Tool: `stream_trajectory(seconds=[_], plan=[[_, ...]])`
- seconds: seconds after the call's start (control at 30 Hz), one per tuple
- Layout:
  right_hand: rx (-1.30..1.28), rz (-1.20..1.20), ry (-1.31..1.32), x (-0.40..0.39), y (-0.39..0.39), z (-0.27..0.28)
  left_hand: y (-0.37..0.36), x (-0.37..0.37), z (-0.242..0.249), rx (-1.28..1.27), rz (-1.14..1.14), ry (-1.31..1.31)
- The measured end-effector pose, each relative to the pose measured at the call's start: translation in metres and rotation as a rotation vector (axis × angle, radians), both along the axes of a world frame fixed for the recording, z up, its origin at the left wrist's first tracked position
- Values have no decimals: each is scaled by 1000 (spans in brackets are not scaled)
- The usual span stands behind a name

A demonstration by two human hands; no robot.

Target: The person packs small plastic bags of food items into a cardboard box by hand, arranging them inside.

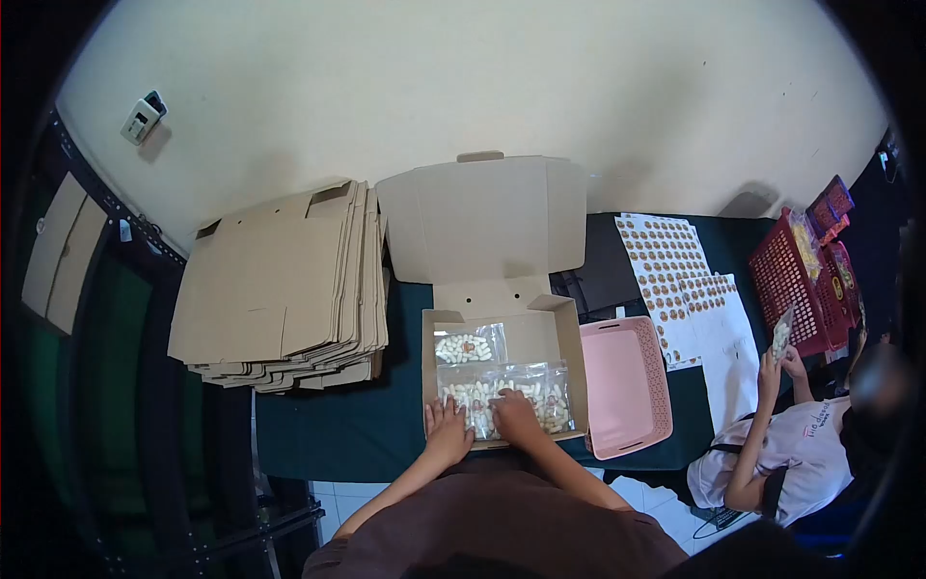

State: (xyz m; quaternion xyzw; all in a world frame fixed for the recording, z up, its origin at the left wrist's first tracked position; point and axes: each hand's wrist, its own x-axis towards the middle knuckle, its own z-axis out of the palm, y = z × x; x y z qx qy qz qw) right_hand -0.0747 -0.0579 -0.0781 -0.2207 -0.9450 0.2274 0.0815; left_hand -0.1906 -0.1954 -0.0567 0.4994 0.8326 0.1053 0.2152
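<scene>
An open cardboard box (572, 362) stands before me with its lid (482, 212) raised against the wall. Inside lie clear plastic packets of small pale pieces: one packet (468, 345) at the back left, one front left packet (466, 394) and one front right packet (550, 391). My left hand (447, 433) rests with spread fingers at the box's front left corner, over the edge of the front left packet. My right hand (517, 418) is curled, its fingers pressed onto the front right packet where the two front packets meet. Its fingertips are partly hidden.
Flattened cardboard boxes (270, 280) are stacked left. To the right are a pink tray (617, 376), sheets of round stickers (666, 270) and a red basket (786, 280) with packets. A co-worker (781, 444) at the right holds a small packet (782, 333).
</scene>
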Motion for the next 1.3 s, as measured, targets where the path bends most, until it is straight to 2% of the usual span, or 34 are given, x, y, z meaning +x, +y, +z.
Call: stream_trajectory(seconds=[0.07, 0.13, 0.37, 0.43, 0.5, 0.57, 0.63, 0.77, 0.83, 0.87, 0.9, 0.97, 1.1, 1.17, 1.23, 1.3], plan=[[1, -63, -41, 3, 6, 0, -2, 1, -8, -10, -6, -31], [54, -121, -217, 8, 12, 5, -3, 3, -8, -21, -4, -22], [60, -63, -152, 19, 13, 6, 9, 5, 5, 120, -80, -164], [-65, -114, -78, 20, 16, 4, 10, 6, 6, 138, -150, -171], [-29, -108, -86, 24, 15, 3, 9, 7, 0, 118, -152, -169], [9, -110, -93, 26, 15, 2, 8, 5, 0, -92, -173, -201], [8, -115, -150, 25, 15, 7, 8, 5, -1, -60, -185, -169], [-87, -173, -60, 33, 13, 16, 5, 7, 13, -6, -180, -132], [-112, -203, 26, 35, 14, 13, 6, 6, 19, 74, -153, -255], [-61, -215, 78, 37, 14, 11, 5, 7, 13, 202, -151, -260], [-11, -227, 128, 38, 14, 16, 8, 8, 18, 203, -157, -261], [-61, -231, 170, 42, 17, 25, 15, 7, 28, 324, -169, -453], [-40, -268, 260, 48, 24, 41, 31, 17, 44, 452, -206, -464], [-66, -271, 286, 54, 28, 48, 41, 26, 51, 461, -216, -421], [-53, -281, 307, 63, 34, 48, 53, 35, 74, 365, -206, -508], [-59, -289, 324, 75, 39, 51, 65, 45, 71, 397, -229, -570]])
